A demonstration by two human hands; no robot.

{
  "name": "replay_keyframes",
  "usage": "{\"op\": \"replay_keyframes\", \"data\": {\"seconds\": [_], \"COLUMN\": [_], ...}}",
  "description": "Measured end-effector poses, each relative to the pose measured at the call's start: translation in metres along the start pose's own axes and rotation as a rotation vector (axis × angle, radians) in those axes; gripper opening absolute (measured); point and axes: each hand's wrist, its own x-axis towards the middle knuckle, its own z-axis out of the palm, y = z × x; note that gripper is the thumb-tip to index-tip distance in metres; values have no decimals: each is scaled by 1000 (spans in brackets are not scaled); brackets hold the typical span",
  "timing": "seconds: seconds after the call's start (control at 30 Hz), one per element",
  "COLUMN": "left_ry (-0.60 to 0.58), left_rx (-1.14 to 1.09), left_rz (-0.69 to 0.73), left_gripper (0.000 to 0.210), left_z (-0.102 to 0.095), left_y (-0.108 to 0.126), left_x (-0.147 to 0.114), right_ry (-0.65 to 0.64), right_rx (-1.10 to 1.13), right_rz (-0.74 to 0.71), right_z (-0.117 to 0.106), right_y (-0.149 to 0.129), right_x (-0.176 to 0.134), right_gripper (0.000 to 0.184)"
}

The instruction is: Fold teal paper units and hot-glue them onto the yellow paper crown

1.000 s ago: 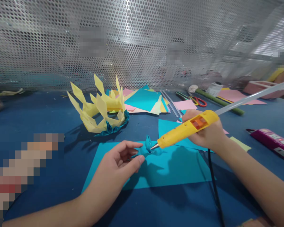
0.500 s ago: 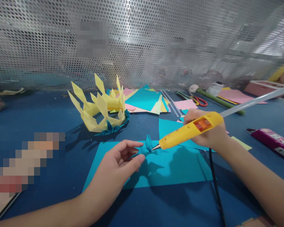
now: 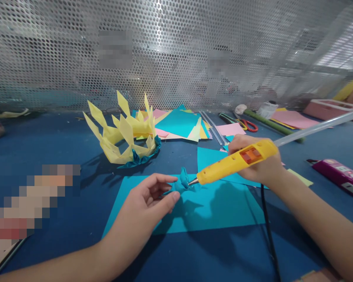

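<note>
Head view: A folded blue paper piece [image 3: 183, 183] is pinched between thumb and fingertips of the left hand [image 3: 150, 201], wrist angled inward, above a blue paper sheet [image 3: 235, 213]. A yellow hot-glue gun [image 3: 223, 167] is grasped in the curled right hand [image 3: 263, 172], nozzle directed at the folds. Contents of the pink box [image 3: 323, 112], far right, cannot be discerned.

Folded blue paper [image 3: 183, 181] in left hand [image 3: 148, 203], glue gun [image 3: 233, 163] (yellow) in right hand [image 3: 261, 170]
</note>
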Motion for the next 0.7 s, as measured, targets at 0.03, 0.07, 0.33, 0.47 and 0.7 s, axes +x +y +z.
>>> {"op": "replay_keyframes", "data": {"seconds": [0.03,0.07,0.33,0.47,0.7], "left_ry": [0,1,1,-4,-5], "left_rx": [1,2,4,1,9], "left_rz": [-2,-4,6,9,9], "left_gripper": [37,36,36,36,35], "left_z": [0,-1,0,1,0], "left_y": [-1,-1,-1,0,1], "left_x": [0,0,-1,-1,1], "right_ry": [7,16,46,50,52], "right_rx": [-2,-4,-76,-108,-130], "right_rz": [-6,-13,-25,-23,-23], "right_z": [0,0,2,2,4], "right_y": [0,1,0,-2,-1], "right_x": [0,0,1,1,0], "right_gripper": [5,5,7,9,8]}}
